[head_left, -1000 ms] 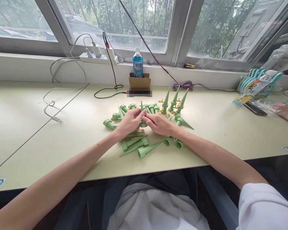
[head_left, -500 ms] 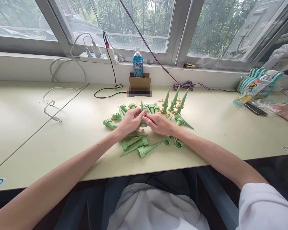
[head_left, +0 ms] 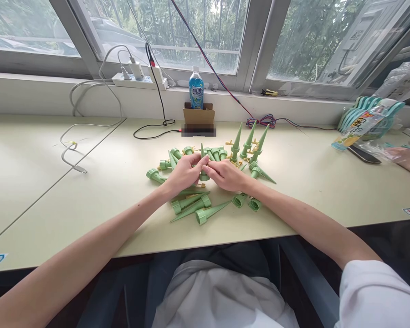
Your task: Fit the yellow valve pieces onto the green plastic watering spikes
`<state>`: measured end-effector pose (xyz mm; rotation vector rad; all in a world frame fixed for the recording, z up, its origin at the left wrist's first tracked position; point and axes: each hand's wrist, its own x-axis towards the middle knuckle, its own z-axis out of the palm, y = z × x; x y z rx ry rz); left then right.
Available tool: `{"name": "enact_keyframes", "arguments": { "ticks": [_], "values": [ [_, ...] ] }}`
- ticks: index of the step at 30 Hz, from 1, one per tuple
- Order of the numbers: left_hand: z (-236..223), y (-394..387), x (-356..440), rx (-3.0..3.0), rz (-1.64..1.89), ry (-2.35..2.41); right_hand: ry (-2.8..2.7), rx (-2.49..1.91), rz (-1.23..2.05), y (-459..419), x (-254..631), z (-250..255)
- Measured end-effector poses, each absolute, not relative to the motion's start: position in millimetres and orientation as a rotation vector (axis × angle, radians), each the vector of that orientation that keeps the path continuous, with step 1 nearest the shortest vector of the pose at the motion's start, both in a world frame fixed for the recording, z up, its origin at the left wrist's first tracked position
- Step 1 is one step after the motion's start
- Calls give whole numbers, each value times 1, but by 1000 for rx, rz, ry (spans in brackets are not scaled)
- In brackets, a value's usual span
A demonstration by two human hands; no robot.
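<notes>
Both hands meet over a pile of green plant watering spikes. My left hand (head_left: 187, 172) is closed around one upright watering spike (head_left: 204, 176), its tip pointing up and its wide cap at the bottom. From the other side, the fingers of my right hand (head_left: 225, 174) pinch the same spike; whatever small part lies between the fingertips is hidden. Three spikes with yellow valves (head_left: 236, 145) stand upright behind my right hand. Several more lie around, among them a loose spike (head_left: 212, 213) in front and open-ended caps (head_left: 254, 205) near my right forearm.
A blue bottle (head_left: 196, 89) stands behind a small cardboard box (head_left: 198, 116) at the back. Cables (head_left: 164, 122) run from a power strip (head_left: 136, 82) on the sill. At the right are a phone (head_left: 364, 154), a tilted drink bottle (head_left: 358, 127), teal hangers and another person's hand (head_left: 401, 156).
</notes>
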<state>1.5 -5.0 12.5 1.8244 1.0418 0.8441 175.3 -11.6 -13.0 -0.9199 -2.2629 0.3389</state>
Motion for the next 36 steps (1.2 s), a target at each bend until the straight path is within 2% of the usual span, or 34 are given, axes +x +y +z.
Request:
{"name": "enact_keyframes", "arguments": {
  "ticks": [18,36],
  "values": [
    [12,-4,1,1984,871,1049,-2303,-859,412,-9,179,-15],
    [9,-4,3,2016,964,1026,-2308,-935,300,-10,176,-17]
  ]
}}
